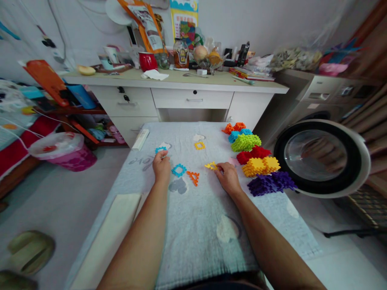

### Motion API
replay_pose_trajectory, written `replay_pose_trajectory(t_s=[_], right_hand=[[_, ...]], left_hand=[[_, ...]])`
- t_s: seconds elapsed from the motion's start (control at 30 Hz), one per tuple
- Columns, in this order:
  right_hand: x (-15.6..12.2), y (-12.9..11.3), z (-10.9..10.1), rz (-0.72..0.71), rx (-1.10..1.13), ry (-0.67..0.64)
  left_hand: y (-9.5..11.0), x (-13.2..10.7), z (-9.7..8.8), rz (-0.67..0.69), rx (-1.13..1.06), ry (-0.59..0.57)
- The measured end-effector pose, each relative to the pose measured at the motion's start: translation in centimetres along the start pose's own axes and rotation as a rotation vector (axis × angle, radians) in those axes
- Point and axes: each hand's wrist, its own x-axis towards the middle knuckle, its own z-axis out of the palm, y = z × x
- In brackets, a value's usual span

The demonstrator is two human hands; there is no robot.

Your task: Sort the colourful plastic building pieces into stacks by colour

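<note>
My left hand rests on the grey cloth, fingers curled, its fingertips touching a small blue plastic piece. A blue square ring piece lies just to its right, and an orange triangle piece beside that. My right hand lies on the cloth with its fingers pinched on the edge of a yellow piece. A yellow ring piece lies further back. Piles of interlocking pieces run along the right edge: orange, light blue, green, red, yellow, purple.
A white remote-like bar lies at the cloth's far left corner. Behind stands a cluttered white desk with drawers. A washing machine door hangs at the right. A pink bin and slippers sit on the floor at left.
</note>
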Motion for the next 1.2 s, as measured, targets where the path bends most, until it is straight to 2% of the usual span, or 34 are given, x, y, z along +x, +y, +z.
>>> replay_pose_trajectory(t_s=[0.1,0.2,0.3,0.4,0.53,0.67,1.0,1.2], right_hand=[[-0.2,-0.5,-4.0,-0.098,0.019,0.074],[0.0,0.7,-9.8,-0.154,-0.015,0.166],[0.5,4.2,-14.9,-0.109,-0.13,0.123],[0.9,8.5,-17.7,-0.014,-0.247,0.057],[0.8,12.3,-18.6,0.048,-0.306,0.001],[0.7,13.5,-18.7,0.056,-0.321,-0.038],[0.7,14.1,-18.8,0.102,-0.302,-0.017],[0.2,12.3,-20.0,0.088,-0.316,0.116]], left_hand=[[0.4,-0.1,0.1,-0.11,-0.147,0.061],[0.8,-0.4,0.0,-0.111,-0.171,0.078],[0.9,-0.5,-0.1,-0.098,-0.181,0.096],[0.8,-0.5,-0.1,-0.093,-0.188,0.097],[0.9,-0.6,-0.3,-0.072,-0.175,0.079],[1.5,-0.9,-0.6,-0.079,-0.126,0.066],[2.2,-1.4,-0.8,-0.089,-0.063,0.054],[1.5,-1.0,-0.6,-0.066,-0.056,0.052]])
